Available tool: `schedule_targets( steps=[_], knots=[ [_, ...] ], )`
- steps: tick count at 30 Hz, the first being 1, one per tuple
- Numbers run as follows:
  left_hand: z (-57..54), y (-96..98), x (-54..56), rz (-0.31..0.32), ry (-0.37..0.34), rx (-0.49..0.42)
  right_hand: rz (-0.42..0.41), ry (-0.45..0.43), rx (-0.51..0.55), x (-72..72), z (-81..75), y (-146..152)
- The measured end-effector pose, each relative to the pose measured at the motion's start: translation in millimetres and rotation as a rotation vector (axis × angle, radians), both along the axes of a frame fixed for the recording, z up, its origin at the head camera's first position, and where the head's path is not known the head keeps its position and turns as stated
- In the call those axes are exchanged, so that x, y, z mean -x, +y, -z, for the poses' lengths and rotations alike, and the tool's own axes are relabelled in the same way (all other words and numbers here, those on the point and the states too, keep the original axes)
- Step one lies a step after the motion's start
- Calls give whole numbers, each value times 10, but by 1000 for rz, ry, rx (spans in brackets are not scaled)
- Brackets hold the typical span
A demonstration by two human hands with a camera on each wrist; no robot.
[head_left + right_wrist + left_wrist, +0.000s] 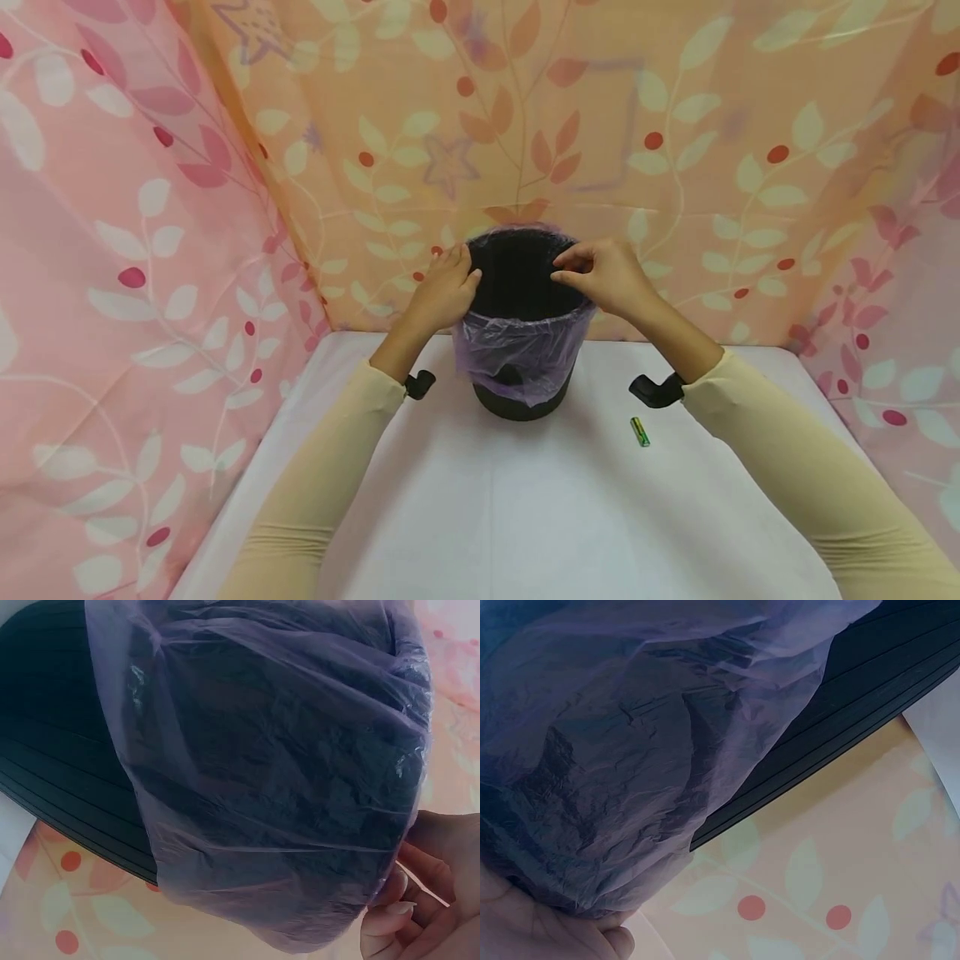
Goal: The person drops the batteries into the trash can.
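Note:
A black ribbed trash bin [517, 408] stands upright, with a thin purple trash bag [525, 354] folded over its rim and hanging down the outside. At the bin's left rim, my left hand [447, 287] holds the bag's edge, the thumb toward the opening; its palm and a fingertip show at the lower left of the left wrist view. Across the opening, my right hand [611, 275] pinches the bag at the right rim with thumb and forefinger. Curled fingers of that hand [427, 900] appear beside the bag [262, 772] in the right wrist view.
A green battery [640, 432] lies on the white-covered table [510, 517], right of the bin. Patterned cloth [525, 108] hangs behind the bin, and pink leaf-print cloth [97, 333] closes off the sides. Black wrist mounts [656, 391] stick out from the sleeves.

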State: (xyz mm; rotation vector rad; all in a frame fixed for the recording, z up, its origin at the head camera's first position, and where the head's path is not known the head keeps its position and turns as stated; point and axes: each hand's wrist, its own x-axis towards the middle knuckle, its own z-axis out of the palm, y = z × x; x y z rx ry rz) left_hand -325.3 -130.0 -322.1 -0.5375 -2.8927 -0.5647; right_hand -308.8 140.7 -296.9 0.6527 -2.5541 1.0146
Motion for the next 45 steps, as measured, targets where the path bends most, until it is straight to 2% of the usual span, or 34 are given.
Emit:
schedule_targets(
  steps=[6,17,22,28,36,45],
  knots=[
    [4,3,-3,0,-16,4,11,36,34,-104,-6,48],
    [5,-14,-7,1,-11,-21,77,137,153,-396,158,219],
    [16,-18,-16,1,-9,-6,81,139,182,-525,234,301],
    [18,-12,-16,6,-6,-20,108,134,159,-706,363,389],
    [11,-12,-17,9,-1,-17,102,113,131,-887,533,443],
    [6,-12,-16,9,-12,-14,120,84,104,-1004,728,511]
  ],
)
